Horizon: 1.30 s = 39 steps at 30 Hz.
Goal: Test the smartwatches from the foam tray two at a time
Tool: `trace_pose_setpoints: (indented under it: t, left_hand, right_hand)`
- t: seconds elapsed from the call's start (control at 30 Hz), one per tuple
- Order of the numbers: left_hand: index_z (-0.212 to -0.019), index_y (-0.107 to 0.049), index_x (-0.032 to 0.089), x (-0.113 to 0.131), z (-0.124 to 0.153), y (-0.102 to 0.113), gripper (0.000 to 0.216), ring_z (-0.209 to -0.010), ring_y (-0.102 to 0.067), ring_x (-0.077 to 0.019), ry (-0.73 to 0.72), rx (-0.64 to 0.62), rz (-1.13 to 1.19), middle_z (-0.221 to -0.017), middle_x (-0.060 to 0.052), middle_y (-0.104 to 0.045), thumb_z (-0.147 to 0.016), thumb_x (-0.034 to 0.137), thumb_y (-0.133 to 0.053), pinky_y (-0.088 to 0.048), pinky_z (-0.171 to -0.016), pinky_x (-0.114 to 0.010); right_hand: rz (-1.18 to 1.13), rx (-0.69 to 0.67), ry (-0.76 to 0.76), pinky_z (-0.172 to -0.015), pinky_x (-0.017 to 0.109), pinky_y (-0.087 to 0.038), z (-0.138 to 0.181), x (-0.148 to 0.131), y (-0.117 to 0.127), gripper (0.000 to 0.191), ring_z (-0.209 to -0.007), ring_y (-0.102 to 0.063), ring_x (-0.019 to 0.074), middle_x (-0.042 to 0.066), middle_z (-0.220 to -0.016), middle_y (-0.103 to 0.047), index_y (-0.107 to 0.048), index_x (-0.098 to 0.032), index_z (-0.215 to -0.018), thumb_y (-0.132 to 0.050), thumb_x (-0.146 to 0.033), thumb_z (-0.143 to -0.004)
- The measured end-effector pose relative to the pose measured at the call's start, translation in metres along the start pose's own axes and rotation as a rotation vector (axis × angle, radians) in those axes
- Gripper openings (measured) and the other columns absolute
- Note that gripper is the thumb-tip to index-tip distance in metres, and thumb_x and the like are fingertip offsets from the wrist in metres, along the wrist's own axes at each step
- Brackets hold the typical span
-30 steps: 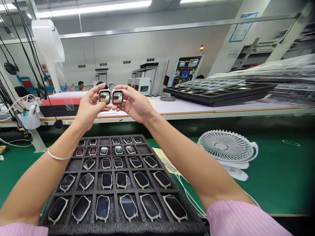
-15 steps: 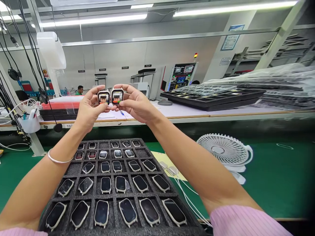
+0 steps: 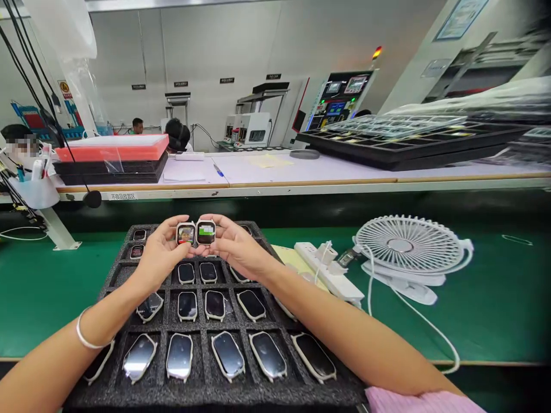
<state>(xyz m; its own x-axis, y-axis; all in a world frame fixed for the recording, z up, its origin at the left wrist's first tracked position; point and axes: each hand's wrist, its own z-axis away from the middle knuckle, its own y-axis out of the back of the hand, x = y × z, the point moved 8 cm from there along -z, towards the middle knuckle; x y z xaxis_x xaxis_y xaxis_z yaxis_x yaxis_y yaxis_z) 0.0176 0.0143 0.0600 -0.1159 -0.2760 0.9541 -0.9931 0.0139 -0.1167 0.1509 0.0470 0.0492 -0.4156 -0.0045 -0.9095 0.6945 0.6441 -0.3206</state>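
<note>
My left hand (image 3: 158, 256) holds a small square watch body (image 3: 185, 233) with its screen lit, showing a picture. My right hand (image 3: 235, 246) holds a second watch body (image 3: 205, 232) whose lit screen shows a green band. The two watches sit side by side, nearly touching, low over the far half of a black foam tray (image 3: 202, 384). Several more watch bodies with dark screens (image 3: 227, 355) lie in the tray's pockets. A silver bangle circles my left wrist.
A white desk fan (image 3: 408, 248) and a white power strip (image 3: 329, 280) lie on the green mat to the right. A raised shelf behind carries a black compartment tray (image 3: 387, 150) and a stack with an orange-edged tray (image 3: 112, 150). People work in the background.
Both hands have come down with the two watches, from eye level in front of the shelf to just over the foam tray. The right watch's screen now shows green instead of a picture.
</note>
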Motion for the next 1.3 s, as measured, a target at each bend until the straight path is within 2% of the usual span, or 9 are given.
trace_pose_setpoints:
  t: [0.13,0.33,0.5,0.73,0.97,1.13,1.23,1.3]
  left_hand:
    - [-0.118,-0.058,0.016,-0.031,0.004,0.006,0.056,-0.067,-0.071,-0.0107,0.09,0.011,-0.018,-0.105,-0.004,-0.066,-0.066,0.02,-0.077,-0.061,-0.066,-0.023]
    - [-0.116,-0.059,0.016,-0.046,0.0,0.01,0.05,-0.063,-0.071,-0.0122,0.131,-0.003,-0.068,-0.1,-0.003,-0.066,-0.071,0.027,-0.079,-0.061,-0.062,-0.023]
    - [-0.111,-0.061,0.016,-0.046,0.0,0.011,0.041,-0.061,-0.07,-0.0108,0.109,-0.003,-0.088,-0.099,-0.003,-0.066,-0.075,0.027,-0.079,-0.061,-0.059,-0.022]
    - [-0.115,-0.061,0.017,-0.045,0.005,0.006,0.041,-0.066,-0.074,-0.0129,0.135,-0.046,-0.081,-0.102,-0.002,-0.066,-0.076,0.021,-0.073,-0.063,-0.067,-0.022]
    - [-0.113,-0.062,0.017,-0.046,0.006,0.005,0.036,-0.063,-0.073,-0.0137,0.181,-0.054,-0.081,-0.1,-0.002,-0.068,-0.08,0.028,-0.073,-0.063,-0.063,-0.022]
    - [-0.116,-0.061,0.017,-0.049,0.005,0.006,0.04,-0.065,-0.074,-0.0152,0.186,-0.035,-0.076,-0.102,-0.003,-0.068,-0.08,0.029,-0.074,-0.064,-0.065,-0.025]
    - [-0.118,-0.061,0.018,-0.043,0.005,0.005,0.044,-0.068,-0.075,-0.0175,0.185,-0.021,-0.072,-0.104,-0.004,-0.068,-0.078,0.029,-0.076,-0.065,-0.068,-0.028]
    - [-0.117,-0.062,0.019,-0.03,0.008,0.007,0.044,-0.069,-0.075,-0.0184,0.17,-0.007,-0.055,-0.103,-0.004,-0.069,-0.077,0.029,-0.077,-0.066,-0.069,-0.029]
  right_hand:
    - [-0.045,0.036,-0.082,-0.075,0.025,-0.057,0.004,0.032,0.013,0.054,-0.076,-0.072,0.0133,0.0,-0.094,-0.07,-0.055,-0.021,-0.119,-0.069,-0.01,-0.067]
    - [-0.081,0.022,-0.134,-0.074,0.026,-0.058,0.004,0.045,0.021,0.045,-0.075,-0.073,0.0145,0.001,-0.09,-0.071,-0.054,-0.019,-0.119,-0.072,-0.018,-0.078]
    - [-0.086,0.009,-0.137,-0.072,0.024,-0.058,0.005,0.046,0.022,0.041,-0.075,-0.073,0.0137,0.0,-0.09,-0.07,-0.055,-0.019,-0.119,-0.072,-0.019,-0.083]
    - [-0.075,-0.008,-0.146,-0.072,0.024,-0.058,0.008,0.043,0.023,0.044,-0.076,-0.073,0.013,-0.001,-0.091,-0.07,-0.055,-0.019,-0.117,-0.067,-0.01,-0.077]
    - [-0.033,0.001,-0.136,-0.064,0.022,-0.056,0.008,0.046,0.026,0.035,-0.068,-0.071,0.0125,-0.001,-0.085,-0.068,-0.055,-0.019,-0.114,-0.075,-0.025,-0.085]
    - [-0.027,0.02,-0.143,-0.066,0.023,-0.057,0.007,0.047,0.027,0.038,-0.071,-0.071,0.0126,0.0,-0.089,-0.069,-0.055,-0.019,-0.114,-0.077,-0.023,-0.083]
    - [-0.031,0.038,-0.144,-0.069,0.024,-0.058,0.009,0.042,0.024,0.041,-0.073,-0.071,0.013,0.0,-0.09,-0.069,-0.055,-0.02,-0.116,-0.076,-0.02,-0.081]
    - [-0.035,0.057,-0.129,-0.072,0.027,-0.059,0.014,0.03,0.021,0.041,-0.075,-0.072,0.0146,0.001,-0.091,-0.069,-0.055,-0.021,-0.117,-0.077,-0.022,-0.082]
